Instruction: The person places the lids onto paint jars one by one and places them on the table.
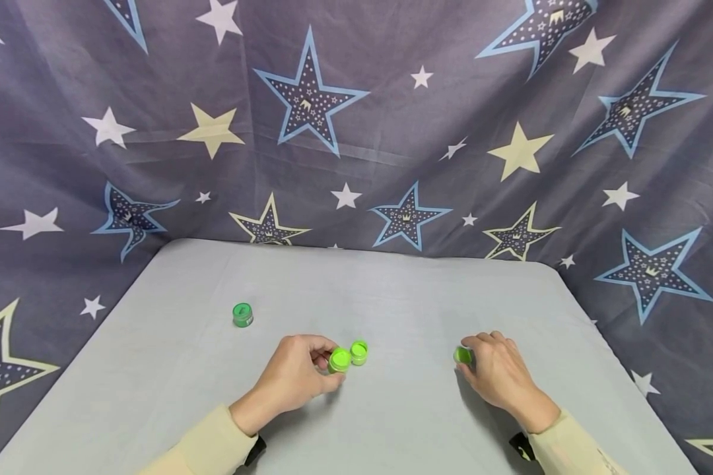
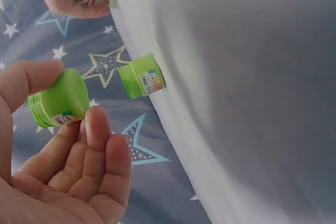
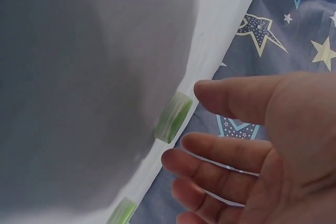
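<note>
My left hand [image 1: 300,371] pinches a light green paint jar [image 2: 63,100] between thumb and fingers, above the table. Just to the right of it stands a second light green paint jar [image 1: 359,352], its threaded neck showing in the left wrist view. Off to the right, my right hand [image 1: 499,369] is over a green lid [image 1: 463,355] on the table. In the right wrist view a gap shows between its fingertips and this lid [image 3: 175,117]. Another green lid [image 3: 122,212] lies farther along, hidden behind the hand in the head view.
A darker green jar [image 1: 242,315] with its lid on stands farther back on the left of the pale cloth-covered table [image 1: 392,290]. A dark curtain [image 1: 368,132] with stars hangs behind and beside the table.
</note>
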Available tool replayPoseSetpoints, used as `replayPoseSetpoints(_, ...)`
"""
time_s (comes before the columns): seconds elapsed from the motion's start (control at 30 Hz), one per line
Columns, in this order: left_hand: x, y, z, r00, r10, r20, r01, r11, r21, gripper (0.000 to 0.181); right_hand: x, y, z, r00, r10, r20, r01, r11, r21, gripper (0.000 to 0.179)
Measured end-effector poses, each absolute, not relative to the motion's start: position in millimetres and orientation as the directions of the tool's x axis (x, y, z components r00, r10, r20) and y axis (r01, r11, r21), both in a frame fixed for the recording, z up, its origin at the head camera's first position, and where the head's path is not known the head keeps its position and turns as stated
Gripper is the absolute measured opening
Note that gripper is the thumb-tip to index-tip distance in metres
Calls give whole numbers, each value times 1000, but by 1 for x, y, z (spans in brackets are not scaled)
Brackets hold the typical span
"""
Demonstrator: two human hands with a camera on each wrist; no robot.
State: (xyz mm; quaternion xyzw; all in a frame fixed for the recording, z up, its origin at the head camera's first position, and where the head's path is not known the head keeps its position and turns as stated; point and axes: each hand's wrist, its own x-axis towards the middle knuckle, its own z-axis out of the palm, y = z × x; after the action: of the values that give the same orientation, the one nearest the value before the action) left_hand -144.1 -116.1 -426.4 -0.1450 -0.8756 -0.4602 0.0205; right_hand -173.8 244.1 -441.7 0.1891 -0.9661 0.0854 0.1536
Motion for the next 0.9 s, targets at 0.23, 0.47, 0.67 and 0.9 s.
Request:
replayPoseSetpoints(0.23,-143,-114,-426,-955,244,169,276,524,806,26,-176,242,-444,-888,-334,317,-386,915,-117,32)
replayPoseSetpoints(0.47,-143,-113,-426,-954,245,172,280,523,805,27,-177,241,-445,-898,-322,301,-373,919,-129,27)
replayPoseSetpoints(0.67,-142,-111,-427,-952,249,177,286,523,803,27,-177,242,-448,-889,-325,323,-379,917,-122,24)
replayPoseSetpoints(0.9,-141,-109,-427,-951,246,188,292,511,808,28,-177,241,-449,-884,-312,348,-374,919,-126,22)
